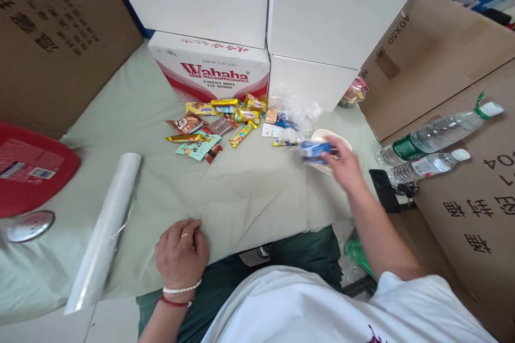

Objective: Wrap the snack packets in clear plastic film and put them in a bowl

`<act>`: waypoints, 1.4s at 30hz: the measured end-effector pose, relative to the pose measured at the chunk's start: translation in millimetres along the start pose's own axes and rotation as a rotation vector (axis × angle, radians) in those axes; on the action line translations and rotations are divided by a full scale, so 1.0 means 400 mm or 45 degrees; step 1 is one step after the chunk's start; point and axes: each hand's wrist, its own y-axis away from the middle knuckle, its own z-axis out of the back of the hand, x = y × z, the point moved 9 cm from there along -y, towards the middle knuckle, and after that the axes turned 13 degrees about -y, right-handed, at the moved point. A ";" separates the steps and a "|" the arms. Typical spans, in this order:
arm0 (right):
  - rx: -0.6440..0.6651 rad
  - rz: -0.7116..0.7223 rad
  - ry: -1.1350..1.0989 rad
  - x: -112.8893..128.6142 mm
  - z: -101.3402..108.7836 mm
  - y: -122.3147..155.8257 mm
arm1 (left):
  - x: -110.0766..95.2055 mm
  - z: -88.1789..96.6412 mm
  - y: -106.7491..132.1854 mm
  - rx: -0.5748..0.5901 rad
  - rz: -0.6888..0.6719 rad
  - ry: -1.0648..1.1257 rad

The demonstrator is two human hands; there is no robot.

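Head view: a blue-and-white packet [316,151] is held by the right hand [343,165] at the white oval bowl [323,133], multicoloured wrapped snacks [220,127] left loose leftward.

1. Blue-and-white packet [314,151] is gripped here, blurred, its printing unreadable, seen across the left side of the bowl [322,133]!
2. Pale bowl is partly hidden behind it, only some rounded rim shown.

We find bare table [261,193] between the left hand [182,257] and the right hand [341,163], wide enough to pass. Ahead, snacks [221,126] and the box [219,75] obstruct. Leftward, we note the roll [102,230] lying across; rightward, the bowl [324,133], then bottles [432,136] before cardboard [462,225].
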 end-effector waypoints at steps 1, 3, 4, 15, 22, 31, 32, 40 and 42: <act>-0.091 -0.061 0.085 -0.039 0.095 -0.037 | -0.003 0.001 0.000 -0.003 -0.003 -0.009; -0.121 -0.176 0.308 -0.103 0.235 -0.111 | -0.007 0.002 0.002 -0.012 -0.007 -0.025; -0.040 -0.233 0.430 -0.131 0.271 -0.147 | -0.008 0.002 0.003 -0.013 -0.004 -0.030; 0.715 -0.148 0.936 -0.235 0.072 -0.197 | 0.002 -0.009 0.007 0.036 0.074 0.032; 0.284 0.104 1.155 -0.151 0.079 -0.173 | 0.001 -0.008 0.010 0.006 0.076 0.045; 0.792 0.269 1.184 -0.038 -0.247 -0.246 | -0.007 -0.001 0.005 -0.025 0.035 0.050; 0.775 0.226 1.218 -0.042 -0.263 -0.254 | -0.002 0.002 0.006 -0.017 0.060 0.099; 0.504 -0.347 -0.416 -0.006 -0.270 -0.157 | -0.040 0.019 0.005 0.252 0.615 0.859; 0.589 -0.577 -0.855 0.003 -0.320 -0.054 | -0.099 -0.027 -0.001 0.498 0.852 1.273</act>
